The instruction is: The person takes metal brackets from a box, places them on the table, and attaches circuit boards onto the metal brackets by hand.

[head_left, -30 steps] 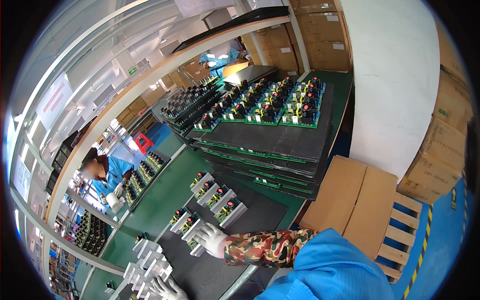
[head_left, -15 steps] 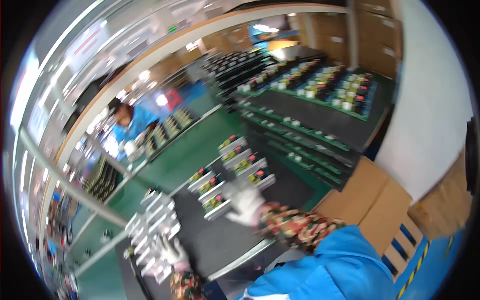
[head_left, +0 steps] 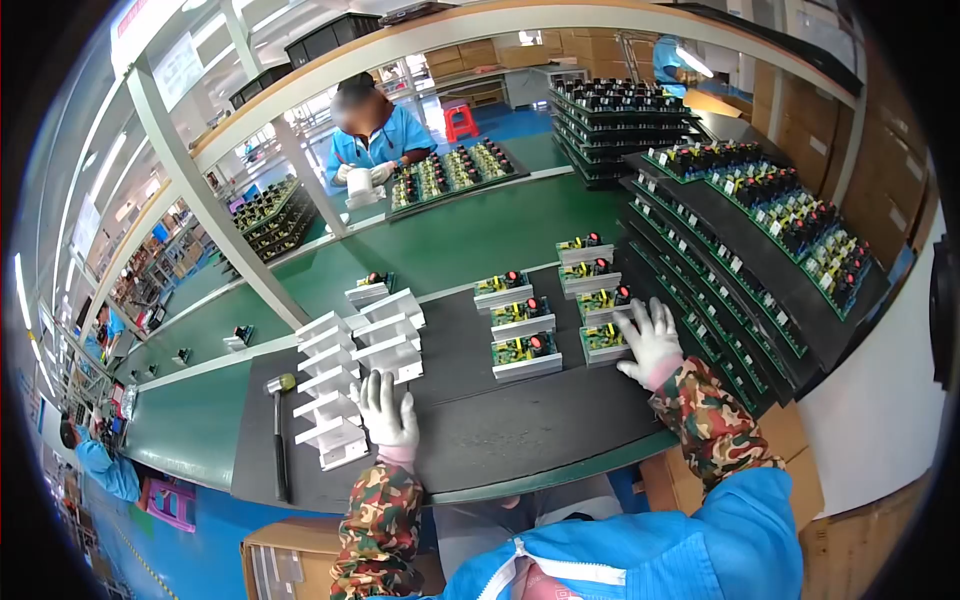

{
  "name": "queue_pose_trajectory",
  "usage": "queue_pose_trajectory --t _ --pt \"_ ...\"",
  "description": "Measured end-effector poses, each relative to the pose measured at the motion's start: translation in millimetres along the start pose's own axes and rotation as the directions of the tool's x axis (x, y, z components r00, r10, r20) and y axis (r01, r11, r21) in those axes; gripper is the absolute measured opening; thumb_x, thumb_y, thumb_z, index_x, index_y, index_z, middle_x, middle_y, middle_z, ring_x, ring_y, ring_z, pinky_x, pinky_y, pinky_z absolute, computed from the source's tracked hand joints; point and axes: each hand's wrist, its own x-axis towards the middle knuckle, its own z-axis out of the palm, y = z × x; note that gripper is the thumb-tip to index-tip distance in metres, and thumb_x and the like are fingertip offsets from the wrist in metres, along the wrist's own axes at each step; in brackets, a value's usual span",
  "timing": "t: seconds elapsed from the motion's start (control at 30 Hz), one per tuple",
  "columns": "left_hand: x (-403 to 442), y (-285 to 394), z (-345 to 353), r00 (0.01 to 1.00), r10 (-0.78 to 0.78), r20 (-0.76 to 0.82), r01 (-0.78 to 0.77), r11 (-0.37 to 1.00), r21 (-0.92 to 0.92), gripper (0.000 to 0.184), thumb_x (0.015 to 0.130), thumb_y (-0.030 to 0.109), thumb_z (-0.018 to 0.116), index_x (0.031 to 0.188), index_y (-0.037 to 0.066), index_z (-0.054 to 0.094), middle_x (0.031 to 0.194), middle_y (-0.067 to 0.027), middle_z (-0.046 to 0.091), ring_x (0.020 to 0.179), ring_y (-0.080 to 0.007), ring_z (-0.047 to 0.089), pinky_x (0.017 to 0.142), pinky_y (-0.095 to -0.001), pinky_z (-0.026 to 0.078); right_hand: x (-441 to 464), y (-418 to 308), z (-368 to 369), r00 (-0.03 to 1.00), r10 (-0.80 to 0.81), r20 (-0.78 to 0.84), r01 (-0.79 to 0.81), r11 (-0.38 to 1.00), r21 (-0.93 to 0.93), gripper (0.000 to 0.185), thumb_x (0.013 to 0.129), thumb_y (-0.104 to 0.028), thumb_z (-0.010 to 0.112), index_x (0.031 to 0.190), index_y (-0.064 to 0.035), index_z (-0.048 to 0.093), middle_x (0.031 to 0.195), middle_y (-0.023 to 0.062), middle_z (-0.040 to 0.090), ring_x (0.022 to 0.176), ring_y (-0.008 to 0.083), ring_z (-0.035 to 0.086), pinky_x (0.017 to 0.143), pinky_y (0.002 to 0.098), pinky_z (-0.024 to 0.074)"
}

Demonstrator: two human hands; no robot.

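My left hand, in a white glove, lies with fingers spread at the lower right edge of the silver metal heat sinks. My right hand, also gloved, has its fingers apart and touches or nearly touches the nearest circuit board of the right column. A second column of boards in metal brackets stands between my hands. All of these rest on a black mat. A hammer lies left of the heat sinks.
Stacked black trays of circuit boards rise at the right. Across the green bench, a co-worker in blue sits by another board tray. A metal post stands at the left. An open cardboard box is below the bench.
The view has swung right to left, bringing the hammer and whole bench into sight. My right hand has shifted from the left column of boards to the right column. My left hand stays by the heat sinks.
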Motion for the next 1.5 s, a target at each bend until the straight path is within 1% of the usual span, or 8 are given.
queue_pose_trajectory --t 0.37,0.5,0.6,0.7,0.8,0.9,1.23,1.5 --pt "-2 -4 1 0.999 -0.018 -0.027 0.018 1.000 -0.009 0.048 0.091 0.023 0.058 0.133 0.002 0.051 0.134 -0.0214 0.051 0.126 -0.0409 0.045 0.113 -0.0582 0.024 66 32 31 0.988 -0.054 0.146 0.063 0.997 -0.054 0.093 0.070 -0.036 0.080 0.148 -0.0202 0.032 0.148 0.0209 0.034 0.138 0.0453 0.030 0.115 0.0607 0.0169" --pt "-1 -4 0 0.999 -0.037 -0.010 0.037 0.999 -0.002 0.047 0.092 0.025 0.057 0.133 0.002 0.051 0.134 -0.0224 0.050 0.126 -0.0410 0.045 0.113 -0.0578 0.024 103 36 41 0.968 0.034 0.250 -0.001 0.991 -0.131 0.090 0.075 -0.042 0.075 0.151 -0.0243 0.029 0.156 0.0198 0.026 0.142 0.0445 0.024 0.117 0.0591 0.0126" --pt "-2 -4 -1 0.999 -0.050 -0.008 0.051 0.998 0.026 0.046 0.090 0.023 0.060 0.130 0.002 0.053 0.134 -0.0224 0.050 0.131 -0.0431 0.040 0.113 -0.0585 0.022 110 38 52 0.969 0.055 0.242 0.000 0.975 -0.222 0.101 0.065 -0.057 0.075 0.150 -0.0251 0.032 0.156 0.0192 0.025 0.144 0.0439 0.020 0.116 0.0615 0.0087" --pt "-11 -16 6 0.996 -0.085 0.017 0.084 0.996 0.029 0.045 0.089 0.021 0.062 0.130 0.003 0.054 0.137 -0.0215 0.048 0.135 -0.0432 0.035 0.114 -0.0600 0.020 89 -4 4 0.988 -0.029 0.154 0.051 0.989 -0.140 0.104 0.068 -0.061 0.072 0.152 -0.0195 0.027 0.155 0.0192 0.028 0.144 0.0428 0.021 0.116 0.0603 0.0083" --pt "-12 -23 10 1.000 0.011 -0.021 -0.011 1.000 0.015 0.045 0.096 0.027 0.053 0.132 0.001 0.051 0.138 -0.0217 0.048 0.133 -0.0404 0.041 0.115 -0.0608 0.017 63 -39 1 0.996 -0.038 0.083 0.035 0.999 0.035 0.089 0.085 -0.061 0.057 0.154 -0.0176 0.020 0.156 0.0175 0.026 0.144 0.0436 0.021 0.117 0.0586 0.0087" --pt "-16 -28 15 0.999 0.014 -0.031 -0.012 0.999 0.048 0.047 0.096 0.027 0.051 0.134 -0.001 0.049 0.138 -0.0217 0.048 0.133 -0.0385 0.042 0.115 -0.0608 0.017 49 -53 45 0.898 -0.057 -0.436 0.152 0.971 0.185 0.073 0.087 -0.058 0.053 0.144 -0.0139 0.038 0.143 0.0158 0.041 0.134 0.0391 0.034 0.115 0.0555 0.0203" --pt "-24 -56 34 1.000 0.027 -0.014 -0.025 0.988 0.150 0.052 0.098 0.037 0.047 0.138 0.003 0.048 0.142 -0.0193 0.046 0.138 -0.0424 0.032 0.117 -0.0578 0.015 46 -57 71 0.841 0.052 -0.539 0.168 0.922 0.350 0.056 0.088 -0.046 0.059 0.129 -0.0083 0.051 0.125 0.0127 0.054 0.121 0.0328 0.049 0.105 0.0464 0.0370" --pt "-28 -67 37 0.998 0.066 -0.005 -0.064 0.983 0.172 0.052 0.099 0.034 0.047 0.140 0.003 0.046 0.143 -0.0197 0.044 0.138 -0.0431 0.031 0.117 -0.0575 0.014 43 -58 69 0.869 0.088 -0.488 0.131 0.908 0.397 0.052 0.091 -0.047 0.056 0.129 -0.0106 0.053 0.127 0.0117 0.056 0.122 0.0307 0.051 0.105 0.0460 0.0376"
